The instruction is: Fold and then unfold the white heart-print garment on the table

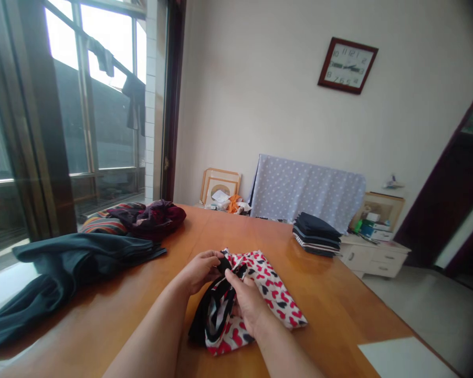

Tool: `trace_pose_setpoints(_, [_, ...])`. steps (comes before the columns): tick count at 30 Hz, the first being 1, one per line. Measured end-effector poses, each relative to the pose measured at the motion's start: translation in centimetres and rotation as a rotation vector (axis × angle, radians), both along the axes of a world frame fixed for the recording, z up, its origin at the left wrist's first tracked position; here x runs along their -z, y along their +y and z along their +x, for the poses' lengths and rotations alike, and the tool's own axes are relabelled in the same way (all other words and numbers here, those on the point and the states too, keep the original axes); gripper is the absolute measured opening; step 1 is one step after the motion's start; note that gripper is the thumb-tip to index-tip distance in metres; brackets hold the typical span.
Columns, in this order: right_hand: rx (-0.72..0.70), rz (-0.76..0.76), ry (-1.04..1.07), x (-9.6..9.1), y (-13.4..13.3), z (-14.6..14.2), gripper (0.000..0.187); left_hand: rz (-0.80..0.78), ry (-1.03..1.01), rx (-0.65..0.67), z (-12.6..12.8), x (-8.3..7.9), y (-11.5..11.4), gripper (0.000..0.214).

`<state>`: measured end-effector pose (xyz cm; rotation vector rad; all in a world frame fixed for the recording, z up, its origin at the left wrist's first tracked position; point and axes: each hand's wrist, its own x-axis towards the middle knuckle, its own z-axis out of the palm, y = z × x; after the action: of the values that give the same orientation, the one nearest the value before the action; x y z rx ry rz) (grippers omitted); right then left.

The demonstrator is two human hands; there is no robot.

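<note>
A folded white cloth item with red and black hearts (273,283) lies on the table in front of me, with black bands (220,289) looped on its left side. It looks like an apron, but its exact kind is unclear. My left hand (200,270) pinches a black band at the item's upper left. Close beside it, my right hand (248,299) grips the gathered bands with the thumb on top. Part of the right hand's fingers is hidden behind the fabric.
Dark trousers (90,257) and a heap of maroon and striped clothes (142,218) lie on the wooden table (142,310) at left. A stack of folded dark clothes (317,233) stands at the far right edge. White paper (405,357) lies near right.
</note>
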<state>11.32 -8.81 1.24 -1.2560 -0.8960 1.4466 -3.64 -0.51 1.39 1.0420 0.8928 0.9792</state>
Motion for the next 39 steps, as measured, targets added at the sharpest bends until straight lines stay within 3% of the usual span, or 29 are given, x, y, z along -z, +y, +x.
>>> trace_pose_setpoints(4, [0.062,0.023,0.000,0.4,0.5,0.1,0.047,-0.003,0.006,0.053,0.3,0.2,0.0,0.036])
trace_pose_setpoints(10, [0.098,-0.045,0.143,2.0,1.4,1.9,0.027,0.007,0.024,-0.060,0.1,0.5,0.6,0.032])
trace_pose_setpoints(15, [0.103,-0.035,0.186,2.0,1.3,2.5,0.029,-0.003,-0.009,0.016,0.3,0.5,0.5,0.033])
trace_pose_setpoints(25, [0.265,-0.034,0.221,2.0,2.0,6.2,0.018,0.018,-0.031,-0.062,-0.1,0.3,0.6,0.035])
trace_pose_setpoints(30, [0.327,-0.068,0.260,1.6,1.7,12.0,0.014,0.029,0.073,-0.205,-0.2,-0.4,0.0,0.032])
trace_pose_setpoints(39, [0.618,-0.094,-0.005,0.9,-0.1,29.4,0.008,0.075,0.266,-0.289,0.1,1.0,1.1,0.038])
